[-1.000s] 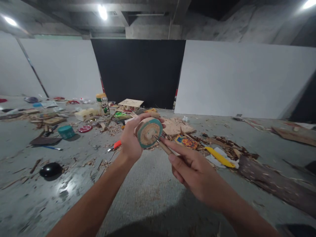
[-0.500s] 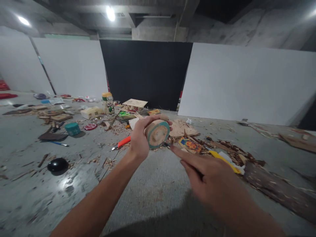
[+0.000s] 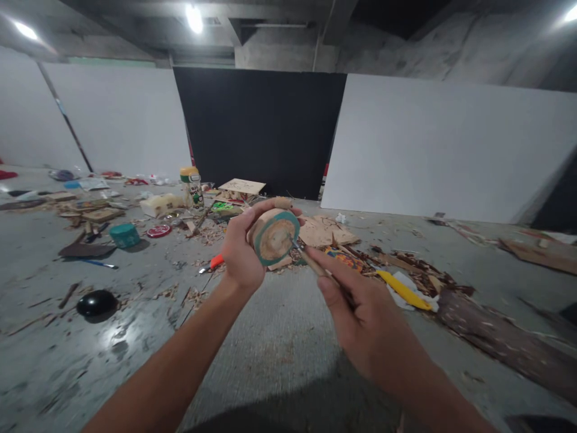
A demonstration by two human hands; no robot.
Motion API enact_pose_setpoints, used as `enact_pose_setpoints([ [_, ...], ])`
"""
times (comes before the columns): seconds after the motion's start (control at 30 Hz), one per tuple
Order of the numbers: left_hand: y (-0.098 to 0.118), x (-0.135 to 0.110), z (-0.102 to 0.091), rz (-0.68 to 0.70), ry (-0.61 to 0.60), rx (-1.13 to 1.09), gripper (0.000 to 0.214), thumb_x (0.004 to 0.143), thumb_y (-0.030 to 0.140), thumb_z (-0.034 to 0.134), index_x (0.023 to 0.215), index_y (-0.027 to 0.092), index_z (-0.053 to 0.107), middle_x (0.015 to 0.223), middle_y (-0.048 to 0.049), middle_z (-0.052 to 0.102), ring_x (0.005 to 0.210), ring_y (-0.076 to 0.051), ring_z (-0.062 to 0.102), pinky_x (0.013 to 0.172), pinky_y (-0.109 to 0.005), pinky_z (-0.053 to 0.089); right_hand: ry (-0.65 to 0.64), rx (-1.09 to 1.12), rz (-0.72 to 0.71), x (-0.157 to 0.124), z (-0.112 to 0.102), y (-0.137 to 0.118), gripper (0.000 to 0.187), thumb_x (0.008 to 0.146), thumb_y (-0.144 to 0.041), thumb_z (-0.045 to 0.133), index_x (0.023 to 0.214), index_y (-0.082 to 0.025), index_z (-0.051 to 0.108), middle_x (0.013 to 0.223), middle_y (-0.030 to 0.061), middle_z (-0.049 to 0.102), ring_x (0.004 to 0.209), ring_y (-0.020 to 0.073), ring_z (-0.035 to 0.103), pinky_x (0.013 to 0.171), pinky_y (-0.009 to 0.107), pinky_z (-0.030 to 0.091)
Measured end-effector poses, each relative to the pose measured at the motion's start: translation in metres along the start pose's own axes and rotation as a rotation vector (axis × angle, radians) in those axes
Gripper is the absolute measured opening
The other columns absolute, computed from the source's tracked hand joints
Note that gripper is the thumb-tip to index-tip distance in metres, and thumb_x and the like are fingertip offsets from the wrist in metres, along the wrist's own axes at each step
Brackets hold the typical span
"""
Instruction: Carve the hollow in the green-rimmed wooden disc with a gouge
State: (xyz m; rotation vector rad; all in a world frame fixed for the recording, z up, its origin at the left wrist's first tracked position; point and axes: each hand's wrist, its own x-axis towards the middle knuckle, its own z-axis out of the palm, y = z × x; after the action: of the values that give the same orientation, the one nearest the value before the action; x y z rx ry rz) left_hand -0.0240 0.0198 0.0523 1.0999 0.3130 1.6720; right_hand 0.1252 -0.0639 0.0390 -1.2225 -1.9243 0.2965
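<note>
My left hand [image 3: 241, 252] is wrapped round a short round block of wood [image 3: 273, 237], its flat face rimmed in teal and turned toward me. My right hand [image 3: 360, 313] grips a thin carving tool with a wooden handle [image 3: 311, 261]. The tool's tip rests at the lower right rim of the block. Both hands are raised above the grey floor [image 3: 270, 349], in the middle of the view.
Wood shavings and scraps lie around. An orange-handled knife [image 3: 211, 264], a yellow tool [image 3: 403, 290], a painted tile [image 3: 345, 258], a teal tub [image 3: 124, 234], a black round object [image 3: 94, 302], a bottle [image 3: 192, 187], wooden boards [image 3: 322, 231] and dark bark [image 3: 496, 337] are spread about.
My right hand drew back from the block half a second ago, then returned; the tool tip is at the rim again. My left hand kept hold of the block.
</note>
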Motion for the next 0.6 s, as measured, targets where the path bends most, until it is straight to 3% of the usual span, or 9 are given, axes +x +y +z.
enact_pose_setpoints([
  [0.13, -0.005, -0.001, -0.003, 0.055, 0.022, -0.019, 0.035, 0.083, 0.040, 0.047, 0.085, 0.016, 0.074, 0.082, -0.0087, 0.075, 0.085, -0.027, 0.073, 0.075, -0.037, 0.057, -0.098, 0.079, -0.025, 0.002, 0.006, 0.002, 0.043, 0.095, -0.019, 0.043, 0.134, -0.016, 0.062, 0.126, 0.0109, 0.070, 0.104, 0.0210, 0.071, 0.086, 0.034, 0.059],
  [0.27, -0.007, -0.001, -0.002, 0.051, 0.001, -0.023, 0.035, 0.083, 0.041, 0.047, 0.086, 0.018, 0.072, 0.086, -0.0095, 0.076, 0.096, -0.029, 0.072, 0.077, -0.039, 0.058, 0.003, 0.083, 0.005, 0.003, 0.006, 0.003, 0.043, 0.097, -0.022, 0.042, 0.135, -0.015, 0.060, 0.123, 0.0126, 0.071, 0.109, 0.0230, 0.070, 0.089, 0.038, 0.058],
  [0.37, -0.004, 0.001, 0.000, -0.011, 0.072, -0.022, 0.032, 0.079, 0.040, 0.048, 0.077, 0.017, 0.070, 0.086, -0.0102, 0.077, 0.097, -0.030, 0.071, 0.077, -0.039, 0.058, -0.053, 0.065, -0.046, 0.004, 0.002, 0.004, 0.042, 0.095, -0.018, 0.044, 0.131, -0.016, 0.064, 0.122, 0.0121, 0.072, 0.110, 0.0232, 0.070, 0.091, 0.038, 0.057],
  [0.5, 0.001, 0.003, 0.004, -0.206, 0.164, 0.008, 0.038, 0.079, 0.042, 0.045, 0.076, 0.014, 0.070, 0.077, -0.0128, 0.076, 0.084, -0.030, 0.073, 0.070, -0.041, 0.058, 0.037, 0.019, -0.081, 0.005, -0.006, 0.008, 0.039, 0.093, -0.016, 0.048, 0.128, -0.019, 0.067, 0.114, 0.0091, 0.076, 0.089, 0.0198, 0.075, 0.082, 0.033, 0.059],
  [0.6, 0.006, 0.002, 0.008, -0.307, 0.137, 0.097, 0.045, 0.080, 0.046, 0.044, 0.075, 0.011, 0.071, 0.071, -0.0149, 0.074, 0.075, -0.030, 0.073, 0.065, -0.037, 0.057, 0.109, -0.060, -0.163, 0.007, -0.008, 0.015, 0.041, 0.093, -0.015, 0.049, 0.130, -0.019, 0.066, 0.090, 0.0062, 0.079, 0.066, 0.0165, 0.070, 0.065, 0.028, 0.056],
])
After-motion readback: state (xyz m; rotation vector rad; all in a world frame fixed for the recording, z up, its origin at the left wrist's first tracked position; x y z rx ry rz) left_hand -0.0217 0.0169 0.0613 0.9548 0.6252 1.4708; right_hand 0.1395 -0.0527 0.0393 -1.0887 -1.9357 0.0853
